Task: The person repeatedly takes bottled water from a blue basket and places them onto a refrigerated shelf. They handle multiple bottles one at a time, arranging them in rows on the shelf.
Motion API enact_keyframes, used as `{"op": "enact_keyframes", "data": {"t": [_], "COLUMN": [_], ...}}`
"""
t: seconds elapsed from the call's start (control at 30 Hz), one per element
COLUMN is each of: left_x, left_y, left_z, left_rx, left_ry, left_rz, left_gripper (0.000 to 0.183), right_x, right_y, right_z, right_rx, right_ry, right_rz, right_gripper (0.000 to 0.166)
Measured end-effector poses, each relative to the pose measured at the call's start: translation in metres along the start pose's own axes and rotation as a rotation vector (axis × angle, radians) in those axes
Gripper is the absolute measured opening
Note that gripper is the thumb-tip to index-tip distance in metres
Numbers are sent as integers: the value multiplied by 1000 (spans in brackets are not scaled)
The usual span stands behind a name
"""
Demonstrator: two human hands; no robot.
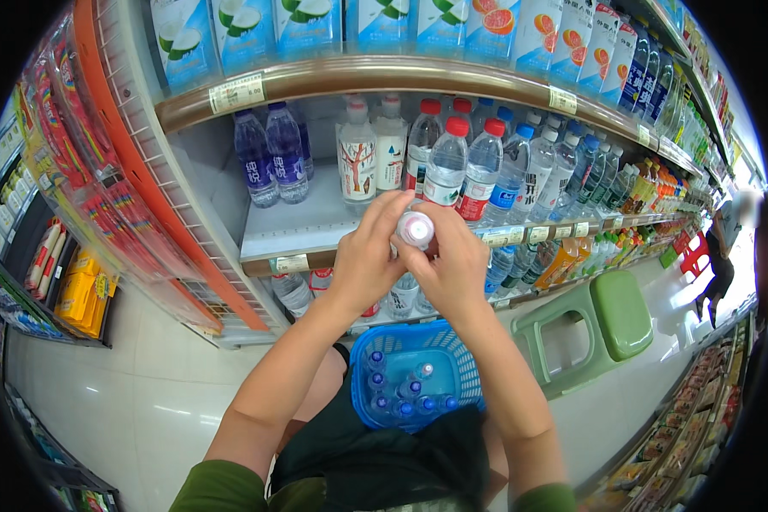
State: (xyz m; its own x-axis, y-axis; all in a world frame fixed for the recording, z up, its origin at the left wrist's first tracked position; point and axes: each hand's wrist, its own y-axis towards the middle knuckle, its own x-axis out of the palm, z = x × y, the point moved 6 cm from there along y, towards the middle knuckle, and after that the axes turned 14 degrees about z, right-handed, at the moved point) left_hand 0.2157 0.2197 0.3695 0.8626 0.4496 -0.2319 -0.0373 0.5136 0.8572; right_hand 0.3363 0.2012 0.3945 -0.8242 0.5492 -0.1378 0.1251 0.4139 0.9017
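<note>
Both my hands hold one clear plastic bottle with a whitish cap (416,229), upright and seen from above. My left hand (370,246) wraps its left side and my right hand (453,259) its right; the bottle's body is mostly hidden by them. Behind them, two similar bottles with illustrated labels (357,160) stand on the shelf (301,227). To their left are purple-capped water bottles (287,157). Red-capped water bottles (447,163) stand to the right. Below my hands, a blue plastic basket (467,365) contains several blue-capped bottles (404,408) and one white-capped bottle (426,369).
A green plastic step stool (621,313) stands right of the basket. Drink cartons (307,25) line the shelf above, behind a brown shelf edge (384,73). A wire rack with an orange strip (134,166) borders the left. A person (720,249) is at the far right.
</note>
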Motion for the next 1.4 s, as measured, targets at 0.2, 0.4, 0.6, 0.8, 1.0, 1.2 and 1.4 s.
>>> {"op": "enact_keyframes", "data": {"t": [0.2,0.4,0.6,0.8,1.0,1.2,1.4], "left_x": [-8,40,97,137,163,164,170], "left_y": [-30,-103,-208,-318,-415,-469,-489], "left_z": [32,-4,-64,-131,-171,-200,-206], "left_rx": [16,-293,-507,-707,-916,-1039,-1058], "left_ry": [-16,-127,-64,1,56,54,86], "left_rz": [-31,-244,-446,-655,-859,-946,-992], "left_gripper": [76,67,64,49,67,74,75], "right_x": [-31,-30,-14,13,30,48,48], "right_y": [-9,-69,-180,-299,-397,-437,-449], "right_z": [-24,37,130,184,228,237,238], "right_rx": [78,350,538,490,543,523,576], "right_ry": [-67,-179,-252,-393,-466,-547,-589], "right_rz": [-94,-349,-530,-776,-957,-1138,-1202], "right_gripper": [31,28,27,24,26,25,27]}}
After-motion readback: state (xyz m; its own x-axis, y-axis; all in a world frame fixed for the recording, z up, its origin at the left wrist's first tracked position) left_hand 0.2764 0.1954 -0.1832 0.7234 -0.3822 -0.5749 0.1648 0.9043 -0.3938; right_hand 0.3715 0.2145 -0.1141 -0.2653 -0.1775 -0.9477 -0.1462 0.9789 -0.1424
